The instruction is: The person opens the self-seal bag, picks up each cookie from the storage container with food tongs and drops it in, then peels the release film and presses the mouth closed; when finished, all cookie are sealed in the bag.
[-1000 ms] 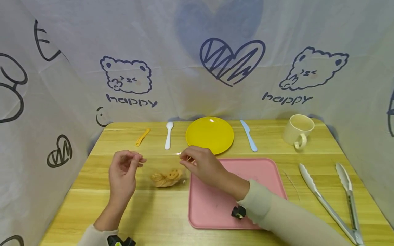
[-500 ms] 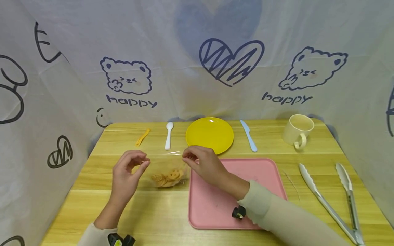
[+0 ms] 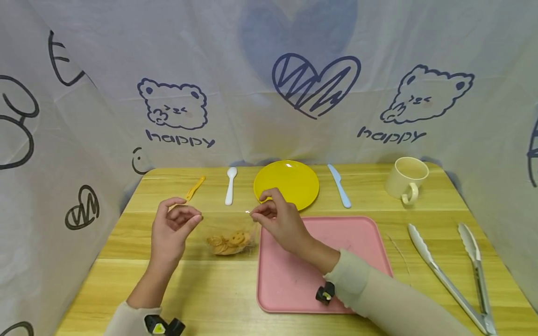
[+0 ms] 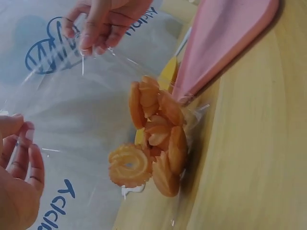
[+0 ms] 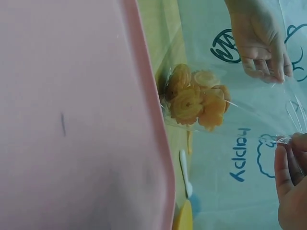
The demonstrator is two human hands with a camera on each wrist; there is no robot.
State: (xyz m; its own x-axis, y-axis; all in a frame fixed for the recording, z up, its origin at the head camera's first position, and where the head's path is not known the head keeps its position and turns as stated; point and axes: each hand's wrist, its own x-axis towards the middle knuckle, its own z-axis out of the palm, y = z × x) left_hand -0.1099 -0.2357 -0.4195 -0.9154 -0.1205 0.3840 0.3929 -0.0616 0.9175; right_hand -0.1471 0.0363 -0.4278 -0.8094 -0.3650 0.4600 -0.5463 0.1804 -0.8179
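Note:
A clear plastic bag hangs between my two hands, with several ridged, golden cookies gathered at its bottom. My left hand pinches one side of the bag's upper edge between thumb and fingertips. The opposite side is pinched by my right hand, its other fingers lifted and curved. In the left wrist view the film stretches from the left hand to the right hand. The right wrist view shows the film bunched at the right fingertips. Its transparency makes the bag's mouth hard to make out.
A pink tray lies right of the bag, under my right forearm. Along the back are a small yellow utensil, white spoon, yellow plate, light-blue knife and cream mug. Metal tongs and a thin tie lie right.
My right hand's upper fingers have lifted and spread, while thumb and fingertip stay on the bag. The left fingers have shifted slightly along the film. The cookies have hardly moved.

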